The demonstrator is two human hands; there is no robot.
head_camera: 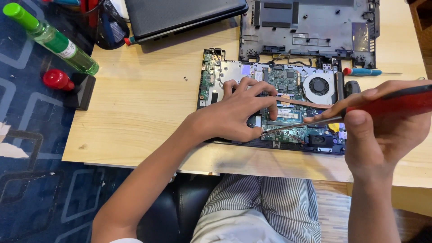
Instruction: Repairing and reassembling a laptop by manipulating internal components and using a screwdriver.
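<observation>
Bottom cover off, set far on table; opened laptop base with green motherboard (pixel 288 90) exposed. Left hand (pixel 238 112) pressing board, fingers spread. Right hand (pixel 382 130) clamped on red-handled screwdriver (pixel 360 110), tip at board; screws still in.

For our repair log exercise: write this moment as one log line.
left hand: pressing on laptop board | right hand: red-handled screwdriver, tip at board

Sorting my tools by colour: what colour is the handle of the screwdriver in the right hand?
Red, on the screwdriver gripped by the right hand; head view.
</observation>
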